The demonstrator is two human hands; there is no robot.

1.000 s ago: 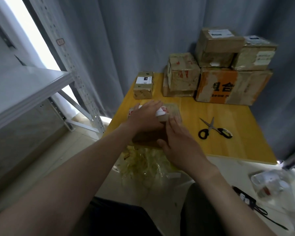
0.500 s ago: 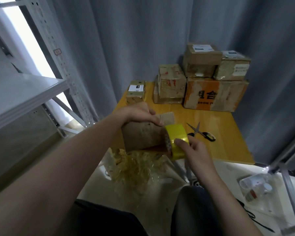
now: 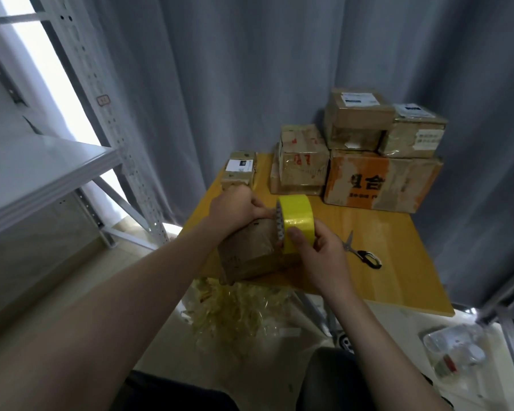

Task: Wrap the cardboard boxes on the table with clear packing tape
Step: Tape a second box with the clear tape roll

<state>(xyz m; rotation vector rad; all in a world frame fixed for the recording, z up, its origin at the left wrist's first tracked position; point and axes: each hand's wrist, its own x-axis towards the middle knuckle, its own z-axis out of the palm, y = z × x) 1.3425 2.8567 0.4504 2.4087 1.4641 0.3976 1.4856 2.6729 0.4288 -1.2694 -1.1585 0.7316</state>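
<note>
Over table [image 3: 404, 256], left hand [image 3: 235, 209] gripping box [image 3: 247, 252], right hand [image 3: 319, 252] holding tape roll [image 3: 298, 215]

My left hand [image 3: 235, 209]: bare.
My left forearm [image 3: 131, 295]: bare all the way to the bottom edge.
My right hand [image 3: 318, 253]: bare, thumbnail cut short.
My right forearm [image 3: 371, 330]: bare to the bottom edge.
My lap [image 3: 175, 394]: plain dark cloth, near black.
My right leg [image 3: 330, 378]: same dark cloth, rounded.
</note>
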